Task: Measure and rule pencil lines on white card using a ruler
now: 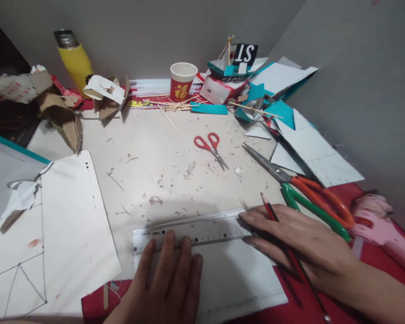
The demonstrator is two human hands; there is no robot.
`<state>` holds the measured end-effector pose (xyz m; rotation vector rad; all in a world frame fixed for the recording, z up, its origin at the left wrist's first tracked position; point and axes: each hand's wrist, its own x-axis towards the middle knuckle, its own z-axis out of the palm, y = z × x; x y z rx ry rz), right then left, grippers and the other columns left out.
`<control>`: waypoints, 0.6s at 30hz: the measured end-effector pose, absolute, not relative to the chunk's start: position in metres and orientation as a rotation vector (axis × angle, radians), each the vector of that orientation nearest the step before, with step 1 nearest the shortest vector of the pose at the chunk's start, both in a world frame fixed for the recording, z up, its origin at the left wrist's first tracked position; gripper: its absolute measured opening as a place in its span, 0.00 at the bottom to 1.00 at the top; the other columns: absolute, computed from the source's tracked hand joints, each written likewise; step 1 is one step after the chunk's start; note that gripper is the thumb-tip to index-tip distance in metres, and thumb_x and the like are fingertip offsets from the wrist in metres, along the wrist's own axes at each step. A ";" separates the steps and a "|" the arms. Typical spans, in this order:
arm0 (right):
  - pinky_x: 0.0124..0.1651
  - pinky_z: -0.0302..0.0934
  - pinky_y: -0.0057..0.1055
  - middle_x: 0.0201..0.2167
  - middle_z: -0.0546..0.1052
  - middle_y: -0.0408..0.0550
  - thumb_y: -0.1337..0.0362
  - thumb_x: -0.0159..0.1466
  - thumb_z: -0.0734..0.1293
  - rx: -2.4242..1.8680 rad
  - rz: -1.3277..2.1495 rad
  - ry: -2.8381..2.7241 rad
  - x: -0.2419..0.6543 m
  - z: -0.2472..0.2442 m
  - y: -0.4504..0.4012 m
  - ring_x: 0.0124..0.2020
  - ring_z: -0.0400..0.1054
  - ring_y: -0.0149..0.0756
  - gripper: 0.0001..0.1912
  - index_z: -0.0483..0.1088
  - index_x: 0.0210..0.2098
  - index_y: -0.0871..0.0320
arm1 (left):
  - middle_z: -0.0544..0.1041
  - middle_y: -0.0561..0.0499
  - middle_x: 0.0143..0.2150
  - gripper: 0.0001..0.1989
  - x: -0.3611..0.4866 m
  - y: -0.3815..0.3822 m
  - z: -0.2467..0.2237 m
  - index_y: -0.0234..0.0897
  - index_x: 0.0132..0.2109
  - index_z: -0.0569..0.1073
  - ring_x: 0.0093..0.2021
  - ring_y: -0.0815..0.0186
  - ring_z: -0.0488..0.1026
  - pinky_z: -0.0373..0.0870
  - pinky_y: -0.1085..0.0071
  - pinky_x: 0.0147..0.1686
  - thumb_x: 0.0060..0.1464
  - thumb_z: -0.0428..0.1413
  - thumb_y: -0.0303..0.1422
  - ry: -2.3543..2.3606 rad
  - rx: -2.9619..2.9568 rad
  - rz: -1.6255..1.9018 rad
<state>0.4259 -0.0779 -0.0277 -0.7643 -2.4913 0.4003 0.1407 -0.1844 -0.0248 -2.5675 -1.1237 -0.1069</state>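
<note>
A clear plastic ruler (209,233) lies across a sheet of white card (239,270) at the near edge of the table. My left hand (170,283) rests on the ruler and card, its fingers stretched out and slightly apart. At the ruler's right end are the fingertips of my right hand (300,243). That hand also holds a red and black pencil (295,258), which slants between the fingers with its point up and away from the card. Beyond the ruler lie small scissors with red handles (214,148). Large scissors with orange and green handles (286,176) lie beyond my right hand.
A yellow bottle (74,63), a red paper cup (182,83) and loose wooden sticks (178,105) line the back. Card scraps (320,148) pile up at right, near a pink glue gun (381,229). Card with drawn lines (77,216) lies at left.
</note>
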 end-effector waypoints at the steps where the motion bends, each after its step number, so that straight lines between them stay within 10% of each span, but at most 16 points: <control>1: 0.41 0.72 0.41 0.42 0.78 0.51 0.69 0.65 0.67 -0.776 0.408 -2.489 0.426 -0.027 -0.077 0.40 0.75 0.44 0.29 0.61 0.64 0.50 | 0.72 0.44 0.59 0.22 0.141 -0.184 -0.026 0.36 0.60 0.68 0.58 0.48 0.66 0.61 0.53 0.54 0.61 0.49 0.38 -1.122 -2.571 -0.123; 18: 0.43 0.71 0.39 0.42 0.78 0.52 0.71 0.65 0.67 -0.727 0.386 -2.505 0.429 -0.028 -0.073 0.41 0.75 0.43 0.27 0.62 0.62 0.53 | 0.72 0.40 0.57 0.20 0.144 -0.183 -0.031 0.35 0.57 0.67 0.58 0.48 0.66 0.59 0.50 0.56 0.61 0.49 0.37 -1.120 -2.563 -0.164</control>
